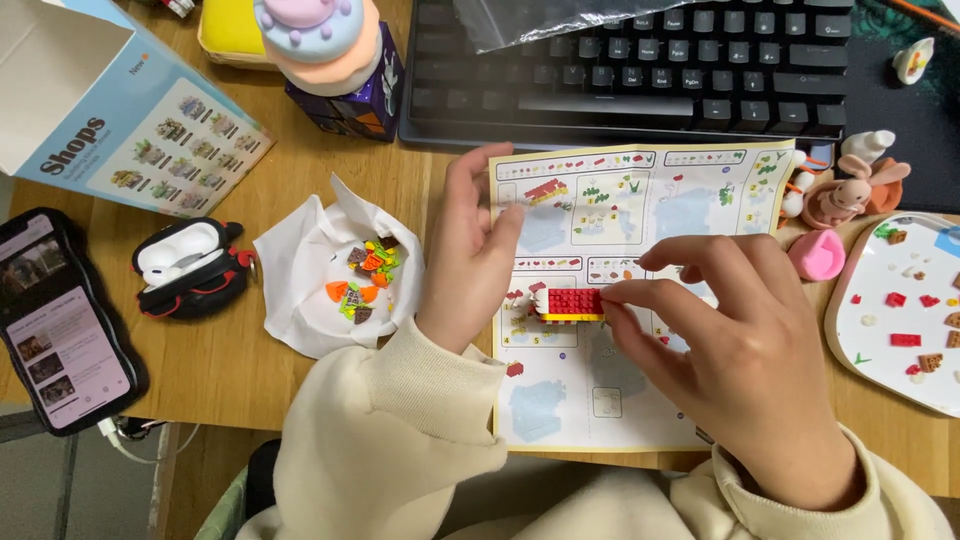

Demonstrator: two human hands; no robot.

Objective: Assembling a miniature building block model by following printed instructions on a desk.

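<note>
A small red and yellow brick assembly [570, 303] rests over the folded instruction sheet [640, 200] on the wooden desk. My right hand [740, 350] pinches its right end between thumb and fingertips. My left hand [470, 250] sits at its left end, fingers curled loosely on the sheet's left edge, thumb near the bricks. Both wrists wear cream sleeves. A white tissue [300, 290] to the left holds several small orange, green and brown pieces [365, 280]. A white tray [850, 330] at the right carries several loose red, white and brown pieces.
A black keyboard [640, 70] lies behind the sheet, a clear plastic bag on it. A phone [60, 320], an open earbud case [190, 265] and a blue-white box [130, 120] sit left. A cake-shaped toy [320, 40], pink rabbit figure [850, 195] and pink cup [817, 255] stand nearby.
</note>
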